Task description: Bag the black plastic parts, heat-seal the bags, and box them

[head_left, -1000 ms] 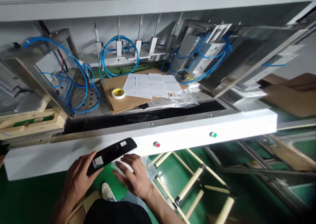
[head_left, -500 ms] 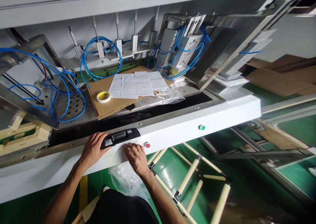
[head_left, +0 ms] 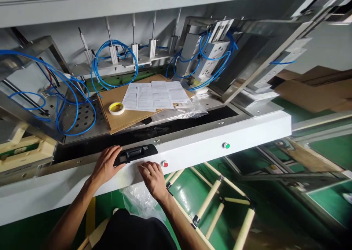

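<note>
Black handle part (head_left: 135, 153) lies on white panel (head_left: 247, 136); my L hand (head_left: 106, 165) grips its left end, fingers curled. R hand (head_left: 152, 176) flat, fingers spread on panel beside red btn (head_left: 165, 164).

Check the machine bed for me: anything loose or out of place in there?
Yes. Loose items lie inside: a tape roll and paper sheets on stacked cardboard, plus a crumpled plastic bag. The cardboard sits askew to the front rail.

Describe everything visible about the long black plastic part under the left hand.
The long black plastic part is a slim, glossy bar with a recessed middle and small pale labels. It lies flat along the top edge of the white machine panel. The left hand grips its left end; the right hand rests on the panel just below it.
</note>
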Demonstrator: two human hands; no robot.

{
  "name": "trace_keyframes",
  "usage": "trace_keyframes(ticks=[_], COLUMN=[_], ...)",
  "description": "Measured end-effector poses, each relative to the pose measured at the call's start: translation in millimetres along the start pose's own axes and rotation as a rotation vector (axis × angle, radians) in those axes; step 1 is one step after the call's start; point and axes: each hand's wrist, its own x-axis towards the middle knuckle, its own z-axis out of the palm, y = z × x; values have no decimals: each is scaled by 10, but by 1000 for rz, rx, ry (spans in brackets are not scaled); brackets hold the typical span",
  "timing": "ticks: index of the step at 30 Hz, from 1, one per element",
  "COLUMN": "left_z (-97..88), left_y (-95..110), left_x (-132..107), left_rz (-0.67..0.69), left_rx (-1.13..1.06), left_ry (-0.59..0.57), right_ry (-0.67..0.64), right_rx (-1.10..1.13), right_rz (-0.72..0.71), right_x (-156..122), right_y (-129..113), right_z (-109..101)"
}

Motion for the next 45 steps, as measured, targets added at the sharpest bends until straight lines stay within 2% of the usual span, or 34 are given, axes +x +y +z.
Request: trace_keyframes(ticks=[3,6,9,11,14,19,25,30,35,41,45], left_z=[-144,-269,-292,-269,-240,-237,-217,-165,-85,-68,-101], left_y=[48,111,155,152,117,91,113,133,111,56,250], left_x=[-131,-374,-575,-628,-615,-574,-534,-440,-374,-352,-377], left_rz=[-23,44,86,60,33,-14,-119,-243,-321,-357,-329], left_rx=[31,52,133,170,144,38,5,-26,-26,14,118], left_ry=[71,119,151,236,301,291,306,345,404,445,536], right_ry=[-25,-49,-60,-68,-81,-80,5,-29,-16,31,39], right_rx=[2,8,4,3,7,-45,-76,-24,-25,-55,-61], right_rz=[7,-15,-40,-50,-58,-90,-26,55,129,199,200], right_x=[110,232,333,375,395,339,333,506,685,752,773], right_y=[-29,-18,14,30,49,171,396,446,482,518,532], right_z=[-118,-203,-242,-253,-269,-341,-451,-475,-381,-209,-164])
